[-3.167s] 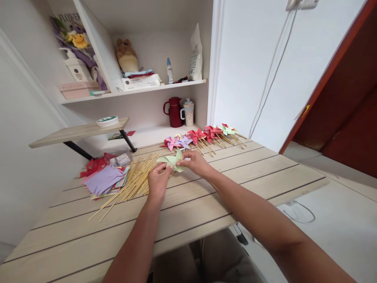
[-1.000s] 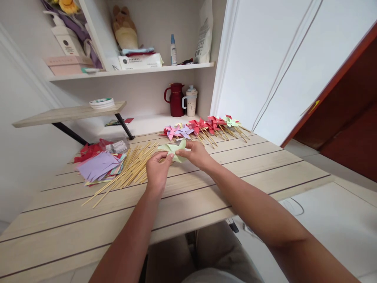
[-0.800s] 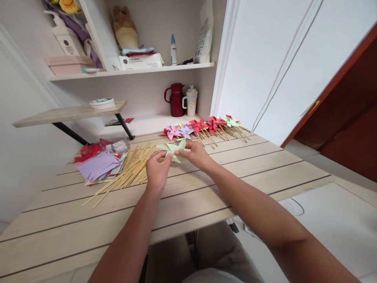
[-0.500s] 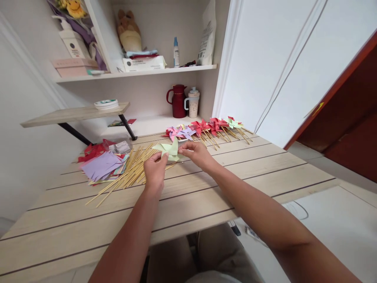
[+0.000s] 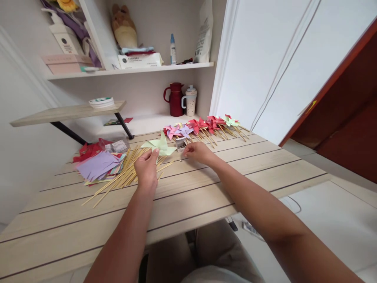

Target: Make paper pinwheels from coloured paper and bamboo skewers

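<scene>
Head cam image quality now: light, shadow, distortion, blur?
Head view: soft light, faint shadow on the table below the right hand; head view: wide-angle stretch, cabinet uprights splaying outward; head view: pinwheel outline clear, small print on the white bag unreadable.

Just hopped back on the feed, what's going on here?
A person at the table holds a pale green paper pinwheel in the left hand, above loose sticks. The right hand is apart from it, beside a small box; whether its curled fingers pinch anything is unclear. Colorful pinwheels on sticks lie along the back, and purple paper sheets lie at the left.
</scene>
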Motion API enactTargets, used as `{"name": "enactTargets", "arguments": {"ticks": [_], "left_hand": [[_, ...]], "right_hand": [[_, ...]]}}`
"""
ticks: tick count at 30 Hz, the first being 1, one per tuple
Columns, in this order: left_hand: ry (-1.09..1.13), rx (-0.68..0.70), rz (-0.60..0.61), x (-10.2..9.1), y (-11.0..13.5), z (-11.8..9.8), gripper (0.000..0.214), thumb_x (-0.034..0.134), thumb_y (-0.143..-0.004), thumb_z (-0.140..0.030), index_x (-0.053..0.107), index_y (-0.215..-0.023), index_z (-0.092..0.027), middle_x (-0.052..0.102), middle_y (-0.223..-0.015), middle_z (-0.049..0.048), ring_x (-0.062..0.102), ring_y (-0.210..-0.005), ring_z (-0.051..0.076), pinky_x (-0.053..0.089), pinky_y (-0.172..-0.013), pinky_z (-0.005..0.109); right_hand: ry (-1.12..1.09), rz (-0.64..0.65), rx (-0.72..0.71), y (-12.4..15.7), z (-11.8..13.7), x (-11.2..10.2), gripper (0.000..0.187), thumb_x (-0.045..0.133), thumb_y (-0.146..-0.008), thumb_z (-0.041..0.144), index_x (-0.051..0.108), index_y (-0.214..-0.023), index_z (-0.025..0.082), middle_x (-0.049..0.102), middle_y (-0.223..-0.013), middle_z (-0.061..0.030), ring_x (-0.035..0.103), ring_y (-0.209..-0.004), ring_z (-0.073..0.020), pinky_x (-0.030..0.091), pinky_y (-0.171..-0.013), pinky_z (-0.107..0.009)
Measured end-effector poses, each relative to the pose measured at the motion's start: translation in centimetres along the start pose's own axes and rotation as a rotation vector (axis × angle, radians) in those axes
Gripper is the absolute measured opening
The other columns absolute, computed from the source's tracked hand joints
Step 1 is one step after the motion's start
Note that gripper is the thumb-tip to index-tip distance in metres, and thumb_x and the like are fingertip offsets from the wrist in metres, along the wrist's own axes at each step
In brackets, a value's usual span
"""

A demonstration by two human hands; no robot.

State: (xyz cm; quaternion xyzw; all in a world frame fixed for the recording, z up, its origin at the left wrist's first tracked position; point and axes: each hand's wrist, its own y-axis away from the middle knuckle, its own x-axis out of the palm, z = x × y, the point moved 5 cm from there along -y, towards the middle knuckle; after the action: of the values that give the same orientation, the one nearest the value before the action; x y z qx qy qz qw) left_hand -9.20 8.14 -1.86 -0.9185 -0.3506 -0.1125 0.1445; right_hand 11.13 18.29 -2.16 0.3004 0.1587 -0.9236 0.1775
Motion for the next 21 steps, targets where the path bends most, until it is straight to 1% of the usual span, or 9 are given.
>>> {"name": "enactTargets", "arguments": {"ticks": [3,6,10,13,16,19,21], "left_hand": [[-0.019,0.017,0.019,0.2,0.1,-0.2,0.017,0.083,-0.066,-0.026,0.075,-0.076,-0.015,0.069,-0.074,0.0,0.061,-0.073,0.013,0.05,-0.076,0.027],[-0.015,0.01,0.01,0.2,0.2,-0.3,0.016,0.083,-0.067,-0.025,0.075,-0.078,-0.016,0.07,-0.076,0.0002,0.063,-0.075,0.014,0.051,-0.077,0.027],[-0.011,0.007,0.002,0.2,0.3,-0.4,0.013,0.081,-0.068,-0.023,0.075,-0.078,-0.015,0.07,-0.077,0.0005,0.063,-0.075,0.013,0.05,-0.077,0.026],[-0.007,0.01,-0.03,0.0,0.2,-0.3,0.011,0.081,-0.069,-0.022,0.074,-0.076,-0.015,0.069,-0.077,0.0001,0.062,-0.075,0.013,0.05,-0.076,0.026],[-0.008,0.01,-0.054,-0.2,0.2,-0.2,0.012,0.082,-0.07,-0.021,0.072,-0.074,-0.016,0.067,-0.074,-0.0012,0.061,-0.075,0.013,0.05,-0.077,0.026],[-0.002,0.002,-0.079,-0.3,0.2,-0.2,0.013,0.082,-0.07,-0.02,0.071,-0.075,-0.017,0.066,-0.073,-0.0019,0.061,-0.076,0.013,0.051,-0.079,0.027],[0.004,-0.009,-0.098,-0.4,0.1,-0.2,0.013,0.082,-0.07,-0.018,0.071,-0.075,-0.017,0.065,-0.073,-0.0021,0.062,-0.077,0.013,0.051,-0.081,0.028]], "right_hand": [[-0.002,0.058,0.006,-0.1,-0.7,0.6,0.011,0.071,-0.073,0.011,0.075,-0.074,0.021,0.077,-0.079,-0.0014,0.067,-0.075,-0.0166,0.047,-0.07,-0.026],[-0.006,0.086,0.005,-0.1,-0.8,1.0,0.01,0.075,-0.072,0.014,0.077,-0.079,0.021,0.077,-0.081,-0.0021,0.067,-0.077,-0.0169,0.047,-0.07,-0.026],[0.0,0.075,-0.035,0.1,-0.4,1.7,0.01,0.075,-0.078,0.023,0.078,-0.086,0.021,0.077,-0.086,-0.0022,0.066,-0.079,-0.0166,0.046,-0.072,-0.026],[0.025,0.064,-0.06,0.1,-0.2,2.3,0.011,0.074,-0.08,0.025,0.078,-0.089,0.022,0.076,-0.085,-0.0013,0.064,-0.077,-0.0161,0.044,-0.072,-0.027],[0.015,0.055,-0.065,-0.1,-0.3,2.6,0.012,0.071,-0.079,0.018,0.077,-0.088,0.022,0.075,-0.084,-0.0006,0.063,-0.077,-0.0152,0.044,-0.073,-0.026],[-0.022,0.072,-0.057,-0.1,-0.6,2.5,0.015,0.067,-0.075,0.009,0.075,-0.081,0.02,0.073,-0.079,0.0002,0.062,-0.074,-0.0139,0.044,-0.071,-0.024],[-0.032,0.091,-0.052,-0.1,-0.8,2.4,0.015,0.066,-0.073,0.007,0.075,-0.077,0.019,0.072,-0.075,0.0008,0.061,-0.071,-0.0135,0.045,-0.069,-0.024]]}}
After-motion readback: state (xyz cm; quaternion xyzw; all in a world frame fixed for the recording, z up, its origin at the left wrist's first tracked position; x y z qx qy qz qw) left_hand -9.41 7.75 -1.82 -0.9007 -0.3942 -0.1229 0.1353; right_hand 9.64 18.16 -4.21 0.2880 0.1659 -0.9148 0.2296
